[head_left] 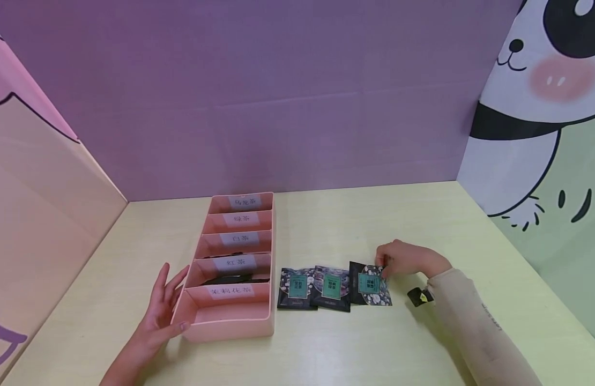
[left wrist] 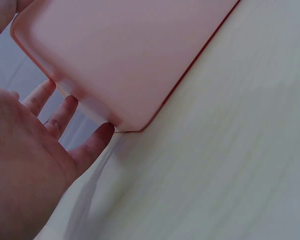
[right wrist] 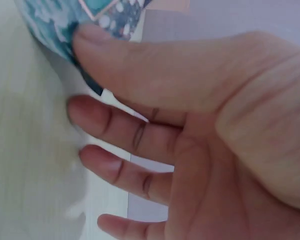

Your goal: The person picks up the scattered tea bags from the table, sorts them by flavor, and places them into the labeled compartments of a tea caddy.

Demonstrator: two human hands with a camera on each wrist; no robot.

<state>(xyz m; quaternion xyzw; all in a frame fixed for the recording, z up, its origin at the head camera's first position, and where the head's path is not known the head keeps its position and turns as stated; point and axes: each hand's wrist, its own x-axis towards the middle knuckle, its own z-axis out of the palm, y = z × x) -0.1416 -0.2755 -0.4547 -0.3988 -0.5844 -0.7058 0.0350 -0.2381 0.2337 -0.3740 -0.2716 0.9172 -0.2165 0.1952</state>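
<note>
A long pink box (head_left: 272, 257) with several labelled compartments stands on the table. My left hand (head_left: 155, 321) is at its near left corner, thumb on the front rim and fingers extended along the left side. The left wrist view shows fingertips (left wrist: 106, 131) against the box's wall. Right of the box lie two dark tea sachets (head_left: 297, 289) (head_left: 331, 288) with green labels, overlapping side by side. My right hand (head_left: 404, 258) pinches the right edge of a third tea sachet (head_left: 370, 284) between thumb and index finger. Its other fingers (right wrist: 102, 162) are spread below.
Dark packets (head_left: 235, 279) show in the box's second compartment from the front, and a dark edge in the third. A small black piece with a yellow mark (head_left: 419, 296) is by the right sleeve (head_left: 476, 321). A purple wall (head_left: 288, 107) backs the table, with printed panels at both sides.
</note>
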